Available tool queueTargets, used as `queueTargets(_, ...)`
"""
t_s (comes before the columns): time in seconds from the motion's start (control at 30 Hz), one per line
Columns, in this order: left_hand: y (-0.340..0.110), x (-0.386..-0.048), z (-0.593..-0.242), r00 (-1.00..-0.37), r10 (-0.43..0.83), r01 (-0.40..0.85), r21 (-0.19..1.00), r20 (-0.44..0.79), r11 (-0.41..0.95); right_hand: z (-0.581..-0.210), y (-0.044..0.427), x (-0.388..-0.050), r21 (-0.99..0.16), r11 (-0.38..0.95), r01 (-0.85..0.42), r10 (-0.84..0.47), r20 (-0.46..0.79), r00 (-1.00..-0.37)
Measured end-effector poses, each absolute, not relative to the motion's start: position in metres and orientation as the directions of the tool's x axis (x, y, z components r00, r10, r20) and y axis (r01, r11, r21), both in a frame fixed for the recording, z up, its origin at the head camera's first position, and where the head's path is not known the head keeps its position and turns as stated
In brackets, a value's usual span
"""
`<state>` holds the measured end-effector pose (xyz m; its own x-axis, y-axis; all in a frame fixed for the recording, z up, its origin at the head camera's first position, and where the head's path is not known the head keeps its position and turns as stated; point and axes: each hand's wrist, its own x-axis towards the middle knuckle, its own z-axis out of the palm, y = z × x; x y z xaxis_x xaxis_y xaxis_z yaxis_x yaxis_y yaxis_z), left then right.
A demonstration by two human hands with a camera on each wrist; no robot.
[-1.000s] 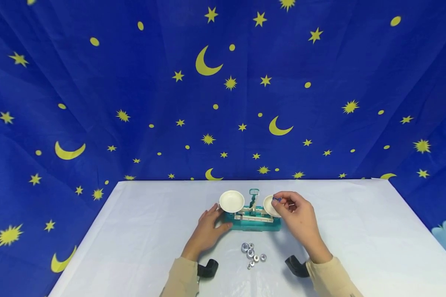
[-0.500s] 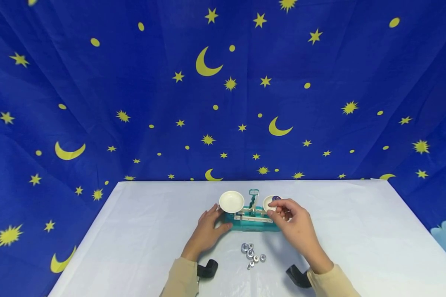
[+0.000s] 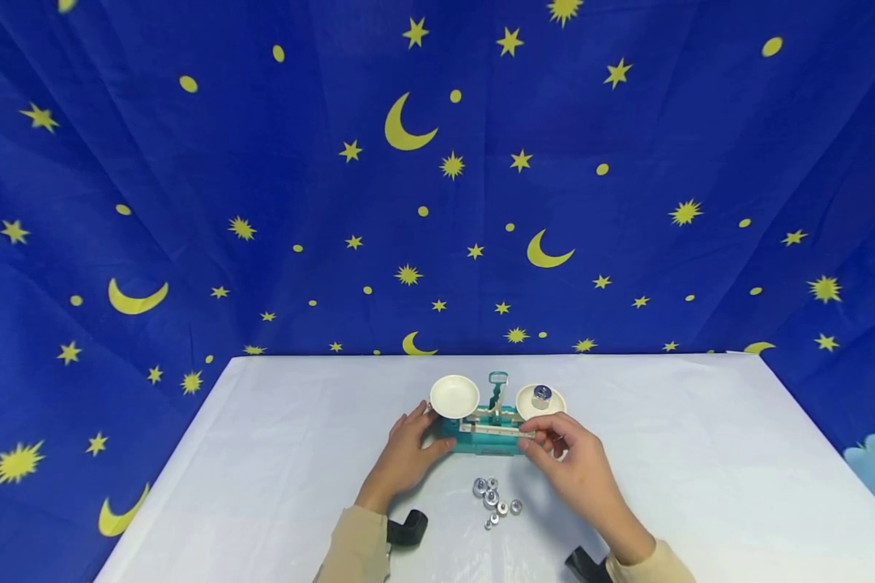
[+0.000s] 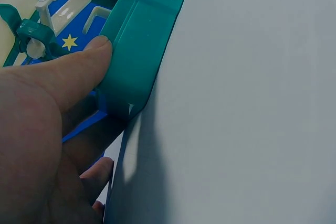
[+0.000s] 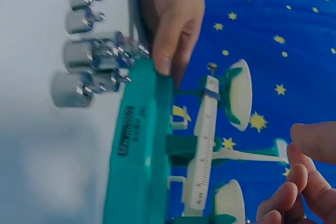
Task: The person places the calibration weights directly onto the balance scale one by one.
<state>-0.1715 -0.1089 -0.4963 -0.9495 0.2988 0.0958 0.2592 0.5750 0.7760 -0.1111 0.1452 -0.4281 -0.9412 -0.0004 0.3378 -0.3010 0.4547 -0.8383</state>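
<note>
A green student balance with two white pans stands on the table. My left hand grips its left end; in the left wrist view the thumb lies on the green base and the other fingers are partly hidden behind it. A silver weight sits upright in the right pan, while the left pan holds nothing. My right hand hovers in front of the right pan, fingers loosely bent, nothing between thumb and fingertips. Several smaller silver weights stand in a cluster before the balance.
A white cloth covers the table. Behind it hangs a blue curtain with yellow moons and stars. Black wrist mounts stick out inward from both sleeves, near the small weights.
My right hand has let go of the weight, leaving it in the right pan, and has drawn back toward me. The left hand has stayed on the balance.
</note>
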Motion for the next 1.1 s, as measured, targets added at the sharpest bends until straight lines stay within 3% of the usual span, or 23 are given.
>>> queueTargets(0.67,-0.11,-0.172,-0.498,-0.947,0.305,0.269,0.775,0.103,0.571,-0.452,0.148,-0.092,-0.83,0.489,-0.267,-0.068,0.269,-0.961)
queueTargets(1.1,-0.109,-0.171,-0.496,-0.948,0.303,0.264,0.779,0.1,0.569,-0.46,0.149,-0.084,-0.893,0.432,-0.126,-0.118,0.082,-0.99)
